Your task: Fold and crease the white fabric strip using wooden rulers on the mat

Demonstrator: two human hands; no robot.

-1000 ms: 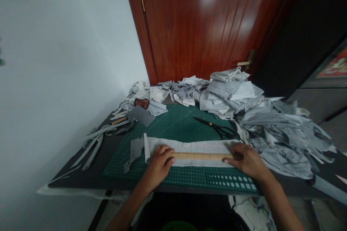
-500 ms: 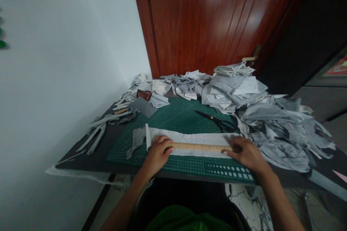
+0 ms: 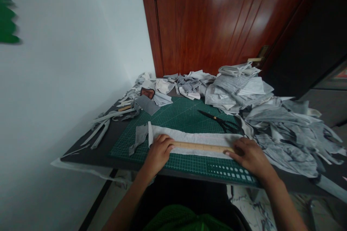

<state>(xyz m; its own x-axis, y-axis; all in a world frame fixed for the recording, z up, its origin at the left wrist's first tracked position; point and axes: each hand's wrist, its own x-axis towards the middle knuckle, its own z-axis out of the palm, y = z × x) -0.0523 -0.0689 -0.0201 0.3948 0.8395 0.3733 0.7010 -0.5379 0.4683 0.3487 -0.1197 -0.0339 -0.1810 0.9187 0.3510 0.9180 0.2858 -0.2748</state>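
Observation:
A wooden ruler (image 3: pixel 202 146) lies lengthwise along a pale grey strip of fabric (image 3: pixel 189 138), which is spread on a green cutting mat (image 3: pixel 184 115). At the ruler's left end, my left hand (image 3: pixel 160 150) grips it with thumb and fingers closed over it, the palm side hidden. My right hand (image 3: pixel 248 154) has its thumb and curled fingers on the opposite end. The strip's left end is turned up, with a small grey scrap (image 3: pixel 140 138) beside it. Black scissors (image 3: pixel 217 119) rest on the mat beyond the fabric.
A tall stack of grey cloth (image 3: pixel 238 90) and a loose heap (image 3: pixel 292 133) stand to the right. Fabric scraps (image 3: pixel 189 83) line the back edge, and narrow strips (image 3: pixel 100 130) lie at the left. A white wall and a wooden door (image 3: pixel 206 21) border the table.
The camera view has shifted slightly, so everything appears a little further right. Both hands, the ruler and the fabric keep about the same places on the mat.

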